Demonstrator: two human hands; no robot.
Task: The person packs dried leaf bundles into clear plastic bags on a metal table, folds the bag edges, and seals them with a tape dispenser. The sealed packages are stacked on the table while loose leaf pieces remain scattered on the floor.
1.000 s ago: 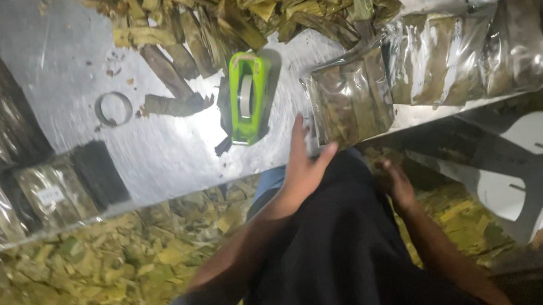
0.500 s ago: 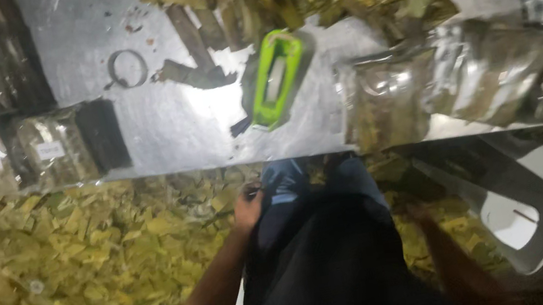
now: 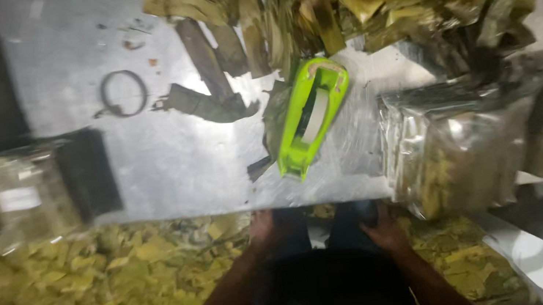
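My left hand (image 3: 264,230) and right hand (image 3: 384,233) rested low at centre frame on dark cloth (image 3: 337,290); I couldn't tell if they were closed. The green tape dispenser (image 3: 310,116) lay just above on the metal surface (image 3: 163,171), long axis slanting up-right, between both hands. Clear bags (image 3: 461,149) of leaf strips sat right.

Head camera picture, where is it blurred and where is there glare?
Head view: motion blur smears the clear plastic bags of leaves at right and the left edge; the lime-green tape dispenser stays fairly sharp; light glares off the grey metal tabletop; both hands sit in shadow.
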